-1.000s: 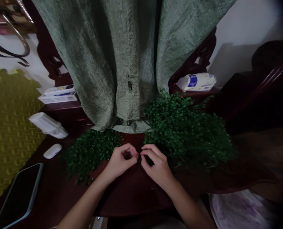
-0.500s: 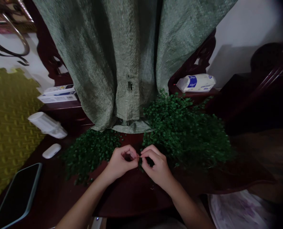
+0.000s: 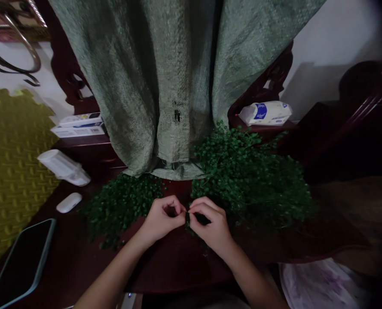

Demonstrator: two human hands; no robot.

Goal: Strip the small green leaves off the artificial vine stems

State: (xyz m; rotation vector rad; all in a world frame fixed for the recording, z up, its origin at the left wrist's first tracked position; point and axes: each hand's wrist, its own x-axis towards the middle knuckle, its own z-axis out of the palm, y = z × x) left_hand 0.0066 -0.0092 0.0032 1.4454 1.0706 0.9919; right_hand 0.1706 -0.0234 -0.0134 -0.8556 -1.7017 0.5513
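My left hand [image 3: 165, 218] and my right hand [image 3: 210, 219] meet over the dark red table, thumb and forefinger of each pinched together. Between the fingertips is a small green sprig [image 3: 188, 219], partly hidden by the fingers; its details are too dark to make out. Beside my right hand spreads a large heap of green stems with small round heads [image 3: 252, 176]. A lower pile of small round green pieces [image 3: 123, 206] lies by my left hand.
A grey-green woven cloth [image 3: 174, 86] hangs behind the heaps. At the left are a phone [image 3: 23, 262], a small white case [image 3: 68, 202], a white container [image 3: 63, 166] and boxes [image 3: 79, 126]. A tissue pack [image 3: 266, 113] rests on the right ledge of the table [image 3: 178, 270].
Both hands stay close together, fingers still pinched. More of the green sprig shows below the fingertips now. The view has shifted slightly.
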